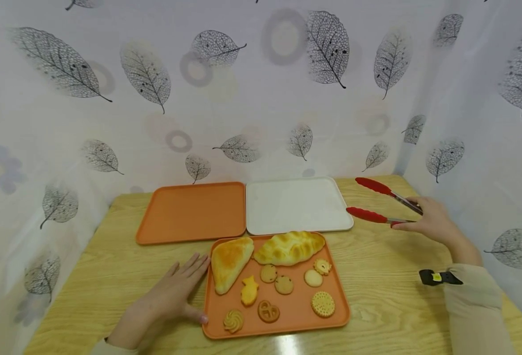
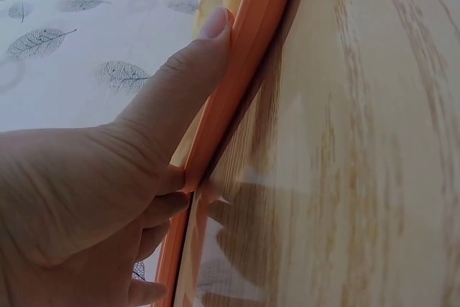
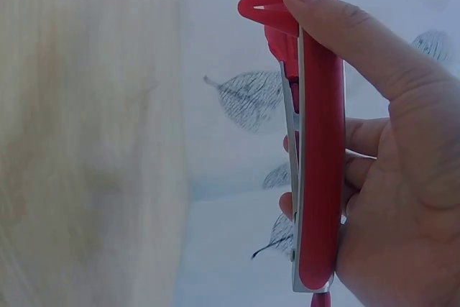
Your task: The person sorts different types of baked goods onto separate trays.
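Observation:
My right hand [image 1: 438, 224] holds a pair of red-tipped metal tongs [image 1: 367, 215] above the right side of the table, their two tips spread apart. In the right wrist view, the thumb lies along the tongs' red handle [image 3: 321, 156] and the other fingers curl behind it. My left hand [image 1: 172, 293] rests at the left edge of the front orange tray [image 1: 296, 323], thumb and fingertips against the rim, fingers mostly straight. That tray bears a triangular bread [image 1: 232, 264], a long twisted bread [image 1: 289, 248], a pretzel cookie [image 1: 268, 311], a round cracker [image 1: 322, 304] and several other cookies.
Behind the front tray, a second orange tray [image 1: 194, 212] and a white tray [image 1: 296, 204] lie side by side with nothing on them. A leaf-printed curtain [image 1: 261, 98] encloses the wooden table [image 1: 385, 305] at the back and sides.

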`<action>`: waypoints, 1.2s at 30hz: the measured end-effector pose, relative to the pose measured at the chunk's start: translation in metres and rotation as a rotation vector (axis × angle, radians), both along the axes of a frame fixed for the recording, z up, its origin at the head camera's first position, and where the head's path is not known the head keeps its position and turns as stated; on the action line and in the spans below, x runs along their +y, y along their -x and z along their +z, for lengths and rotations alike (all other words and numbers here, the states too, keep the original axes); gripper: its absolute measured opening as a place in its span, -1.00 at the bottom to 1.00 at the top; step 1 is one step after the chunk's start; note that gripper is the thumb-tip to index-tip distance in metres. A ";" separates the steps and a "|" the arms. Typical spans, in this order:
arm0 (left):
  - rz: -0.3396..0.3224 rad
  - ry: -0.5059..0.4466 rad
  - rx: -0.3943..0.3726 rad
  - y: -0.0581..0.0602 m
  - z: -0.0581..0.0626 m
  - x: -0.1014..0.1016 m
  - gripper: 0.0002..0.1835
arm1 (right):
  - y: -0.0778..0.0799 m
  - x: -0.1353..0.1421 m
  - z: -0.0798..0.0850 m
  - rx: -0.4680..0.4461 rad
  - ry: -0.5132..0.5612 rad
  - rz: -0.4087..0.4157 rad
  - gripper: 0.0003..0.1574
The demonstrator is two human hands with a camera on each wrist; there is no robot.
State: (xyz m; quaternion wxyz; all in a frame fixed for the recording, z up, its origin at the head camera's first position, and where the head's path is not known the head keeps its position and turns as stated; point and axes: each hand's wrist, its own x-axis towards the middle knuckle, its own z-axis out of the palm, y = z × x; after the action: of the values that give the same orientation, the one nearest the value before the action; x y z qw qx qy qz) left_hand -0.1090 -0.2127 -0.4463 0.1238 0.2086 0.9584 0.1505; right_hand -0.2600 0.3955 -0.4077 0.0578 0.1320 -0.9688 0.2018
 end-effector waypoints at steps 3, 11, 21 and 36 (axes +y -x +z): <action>-0.001 -0.003 -0.002 0.000 0.001 0.000 0.44 | -0.003 -0.013 0.008 0.035 -0.019 0.038 0.14; -0.004 -0.008 -0.012 0.001 0.000 -0.001 0.44 | -0.014 -0.052 0.020 0.013 0.000 0.147 0.18; -0.009 -0.022 -0.003 0.001 0.003 -0.003 0.44 | -0.024 -0.096 0.021 0.120 -0.030 0.310 0.06; 0.000 -0.021 -0.022 0.000 0.002 -0.003 0.44 | -0.028 -0.132 -0.001 0.132 -0.151 0.391 0.09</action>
State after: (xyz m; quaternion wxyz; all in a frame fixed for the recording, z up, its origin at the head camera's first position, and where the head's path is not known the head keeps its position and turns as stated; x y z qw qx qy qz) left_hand -0.1095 -0.2157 -0.4446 0.1320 0.2083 0.9554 0.1625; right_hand -0.2316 0.2632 -0.4084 0.0706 0.3344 -0.9312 0.1269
